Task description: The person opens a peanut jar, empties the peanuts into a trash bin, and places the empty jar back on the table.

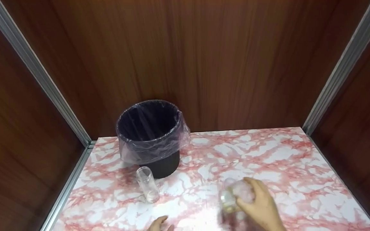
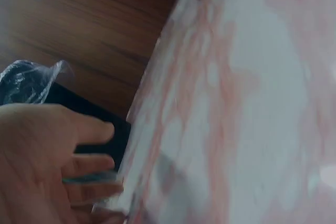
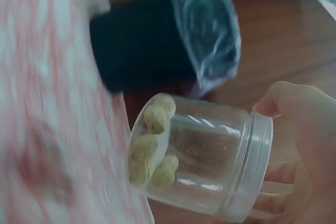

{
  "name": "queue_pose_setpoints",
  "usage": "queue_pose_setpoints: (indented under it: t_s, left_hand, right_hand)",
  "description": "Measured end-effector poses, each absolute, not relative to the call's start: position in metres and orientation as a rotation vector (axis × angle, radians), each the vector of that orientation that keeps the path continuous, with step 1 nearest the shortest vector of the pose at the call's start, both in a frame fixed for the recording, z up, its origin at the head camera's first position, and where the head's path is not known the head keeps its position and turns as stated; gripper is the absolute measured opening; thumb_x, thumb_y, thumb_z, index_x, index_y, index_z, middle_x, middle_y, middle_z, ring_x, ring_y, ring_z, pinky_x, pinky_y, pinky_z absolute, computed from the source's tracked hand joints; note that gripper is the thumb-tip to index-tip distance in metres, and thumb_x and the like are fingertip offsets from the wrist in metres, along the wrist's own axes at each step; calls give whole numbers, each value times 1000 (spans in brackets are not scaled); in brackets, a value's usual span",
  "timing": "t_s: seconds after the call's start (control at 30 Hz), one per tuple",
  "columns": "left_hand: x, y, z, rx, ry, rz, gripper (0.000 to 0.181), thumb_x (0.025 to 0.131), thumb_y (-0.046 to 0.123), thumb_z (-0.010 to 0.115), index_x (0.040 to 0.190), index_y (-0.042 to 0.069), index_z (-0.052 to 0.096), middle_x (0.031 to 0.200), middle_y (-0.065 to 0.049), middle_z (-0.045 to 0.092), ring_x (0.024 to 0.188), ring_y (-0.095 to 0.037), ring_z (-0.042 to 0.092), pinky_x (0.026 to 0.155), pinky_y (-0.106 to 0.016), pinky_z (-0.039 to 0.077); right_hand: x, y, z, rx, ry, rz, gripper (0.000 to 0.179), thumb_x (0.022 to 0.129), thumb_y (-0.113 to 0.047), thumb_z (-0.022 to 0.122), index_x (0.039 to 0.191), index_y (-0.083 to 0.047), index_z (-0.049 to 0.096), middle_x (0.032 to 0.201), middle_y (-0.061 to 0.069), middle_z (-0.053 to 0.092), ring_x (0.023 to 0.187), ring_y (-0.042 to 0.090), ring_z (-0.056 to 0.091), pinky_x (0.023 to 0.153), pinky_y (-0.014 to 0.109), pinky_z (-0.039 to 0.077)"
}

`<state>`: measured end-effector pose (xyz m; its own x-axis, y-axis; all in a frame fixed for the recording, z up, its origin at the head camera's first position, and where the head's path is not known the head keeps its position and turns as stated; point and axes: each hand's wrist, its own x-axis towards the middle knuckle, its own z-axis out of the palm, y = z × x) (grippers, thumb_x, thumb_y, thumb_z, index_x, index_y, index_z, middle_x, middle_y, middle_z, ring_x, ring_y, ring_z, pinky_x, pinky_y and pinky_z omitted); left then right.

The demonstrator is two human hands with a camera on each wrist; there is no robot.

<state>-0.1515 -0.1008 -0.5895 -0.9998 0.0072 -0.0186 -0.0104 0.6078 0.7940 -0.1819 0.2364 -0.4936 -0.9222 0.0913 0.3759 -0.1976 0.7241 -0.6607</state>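
The table (image 1: pixel 281 160) has a top marbled in red and white, its pattern running in uneven patches up to every visible edge. Near its back left corner stands a black bin (image 1: pixel 163 167), upright, a clear liner (image 1: pixel 154 153) folded over its rim and hanging down outside. Just in front of the bin, nearer the left edge than the right, an upright clear glass (image 1: pixel 148 186) stands on the top.
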Motion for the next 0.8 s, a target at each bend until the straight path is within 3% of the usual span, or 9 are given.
queue_pose_setpoints:
  t_s: [0.07, 0.2, 0.33, 0.5, 0.63, 0.8]
  left_hand:
    - [-154, -89, -581, -44, 2460, 1717, 54, 92, 32, 66, 127, -8, 55, 111, -20, 63, 95, -35, 64, 76, -48, 55]
    - [-158, -67, -581, 32, 1942, 2149, 61, 93, 20, 66, 139, -11, 40, 120, -21, 58, 102, -36, 62, 82, -45, 54]
    - [-159, -52, -581, 116, 1638, 2312, 69, 98, 20, 59, 149, -7, 22, 138, -32, 40, 115, -43, 54, 90, -51, 50]
    - [-158, -42, -580, 234, 1337, 2445, 80, 99, 26, 56, 153, 0, 5, 145, -25, 32, 118, -38, 51, 94, -52, 47]
    - [-158, -41, -585, 365, 1251, 2471, 83, 96, 24, 62, 152, -3, 7, 137, -17, 42, 114, -32, 55, 90, -46, 50]
    - [-157, -44, -592, 395, 1351, 2459, 68, 93, 14, 65, 146, -9, 30, 128, -15, 52, 113, -27, 54, 86, -40, 53]
  right_hand:
    - [-176, 225, -495, 83, -2546, 1128, 67, 68, -18, 83, 129, -6, 57, 116, 9, 59, 94, 26, 59, 76, 42, 54]
    - [-165, 208, -501, 92, -2547, 1337, 65, 71, -15, 83, 129, -6, 57, 113, 9, 59, 89, 19, 58, 70, 29, 53]
    - [-156, 197, -504, 127, -2524, 1581, 60, 76, -15, 81, 130, -6, 56, 120, 15, 58, 93, 24, 61, 70, 31, 54]
    - [-150, 188, -505, 174, -2467, 1834, 58, 82, -17, 78, 133, -3, 53, 127, 23, 54, 98, 32, 61, 71, 34, 56]
    - [-147, 184, -508, 222, -2403, 1994, 59, 84, -14, 75, 135, 1, 49, 130, 28, 50, 100, 35, 60, 72, 32, 56]
    - [-145, 177, -513, 281, -2384, 2083, 59, 87, -13, 72, 137, 4, 45, 134, 31, 44, 104, 35, 59, 73, 31, 56]
